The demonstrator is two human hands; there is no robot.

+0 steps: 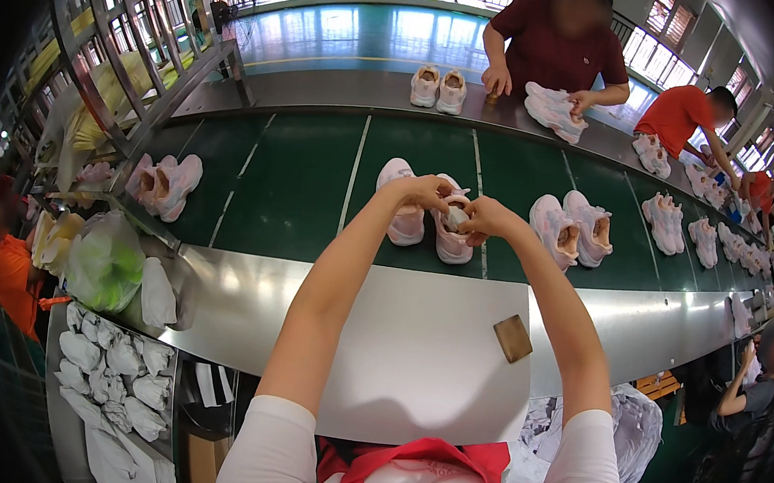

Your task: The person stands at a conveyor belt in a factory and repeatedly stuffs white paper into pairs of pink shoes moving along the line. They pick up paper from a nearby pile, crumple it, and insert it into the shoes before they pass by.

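Hands: left hand (430, 191) and right hand (481, 216) meet over a pale pink shoe (453, 238), fingers pinched shut on a wad of paper (456, 217) at its opening, seemingly to fill the toe.
Conveyor: green belt (300, 188) carries pairs of shoes; the handled shoe stands near its front edge beside its mate (402, 208).
Tabletop: white tabletop (414, 354), brown block (513, 338) at its right edge.
Bin: crumpled paper wads (108, 374), lower left, within reach.
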